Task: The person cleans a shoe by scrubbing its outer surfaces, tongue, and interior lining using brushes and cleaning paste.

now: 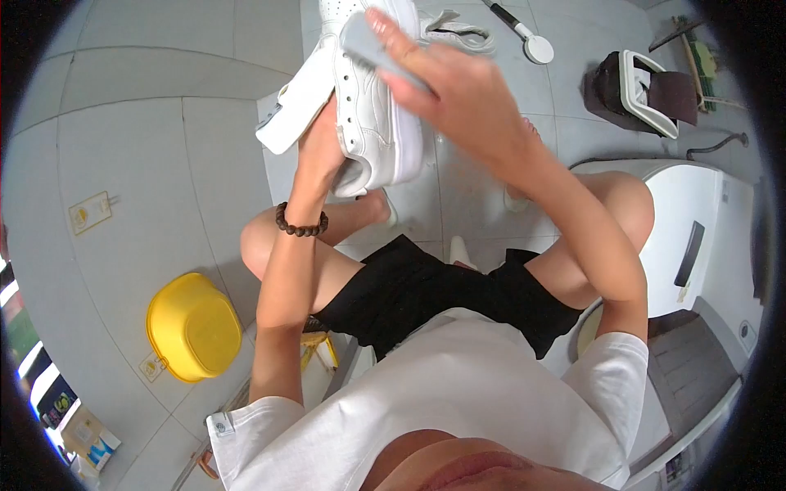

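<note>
apparently, brushing is under way: the right hand (458, 90) wraps around a grey brush (359, 41); the left hand (325, 135), its fingers hidden, supports the white shoe (364, 114) above the floor's (565, 82) left edge; a second shoe (455, 34) lies unattended.

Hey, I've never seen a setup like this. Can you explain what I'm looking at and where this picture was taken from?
Of course. There's no machine here, just a person's two bare hands. The single picture comes from the left of two wide cameras worn on the head, looking down past a white shirt and black shorts. The fisheye lens bends straight edges near the rim.

The left hand holds a white shoe, partly hidden behind its tongue. The right hand grips a grey brush-like tool against the shoe.

On the tiled floor beyond lie another white shoe and a white, round-headed tool with a dark handle. A yellow basin is at the left.
</note>
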A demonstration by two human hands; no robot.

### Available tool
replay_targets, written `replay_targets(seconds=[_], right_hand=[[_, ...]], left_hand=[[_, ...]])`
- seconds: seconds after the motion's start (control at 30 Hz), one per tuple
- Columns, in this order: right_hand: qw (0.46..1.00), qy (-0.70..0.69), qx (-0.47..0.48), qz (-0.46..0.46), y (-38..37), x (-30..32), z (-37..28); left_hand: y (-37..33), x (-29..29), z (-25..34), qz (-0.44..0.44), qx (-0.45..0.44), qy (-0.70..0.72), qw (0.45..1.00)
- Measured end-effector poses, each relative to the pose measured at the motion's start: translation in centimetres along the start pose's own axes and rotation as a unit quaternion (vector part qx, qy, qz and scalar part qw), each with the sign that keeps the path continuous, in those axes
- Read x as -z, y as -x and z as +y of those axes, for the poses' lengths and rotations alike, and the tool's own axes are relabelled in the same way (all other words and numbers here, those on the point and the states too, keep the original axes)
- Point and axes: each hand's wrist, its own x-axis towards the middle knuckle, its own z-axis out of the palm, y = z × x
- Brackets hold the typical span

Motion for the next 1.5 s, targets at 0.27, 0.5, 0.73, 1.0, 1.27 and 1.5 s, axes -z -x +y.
replay_targets(seconds=[0.27,0.5,0.73,1.0,1.27,1.5], right_hand=[[0.998,-0.048,0.038,-0.006,1.1,0.7,-2.1],[0.998,0.009,-0.003,0.067,-0.5,0.3,-0.1],[0.997,-0.066,0.026,-0.027,0.3,1.1,-1.5],[0.992,-0.12,0.044,-0.015,0.7,1.1,-1.9],[0.988,-0.14,0.063,-0.003,2.2,-0.6,-2.2],[0.991,-0.13,-0.003,0.019,0.6,0.6,-1.3]], left_hand=[[0.4,0.3,-0.5,0.018,0.047,0.159,0.986],[0.2,0.1,-0.3,0.01,0.068,0.19,0.979],[0.6,0.7,0.1,0.014,0.022,0.083,0.996],[0.8,0.3,0.2,0.026,0.024,0.063,0.997],[0.7,0.0,-0.1,0.015,0.021,0.076,0.997],[0.3,-1.3,0.2,0.02,0.056,0.209,0.976]])
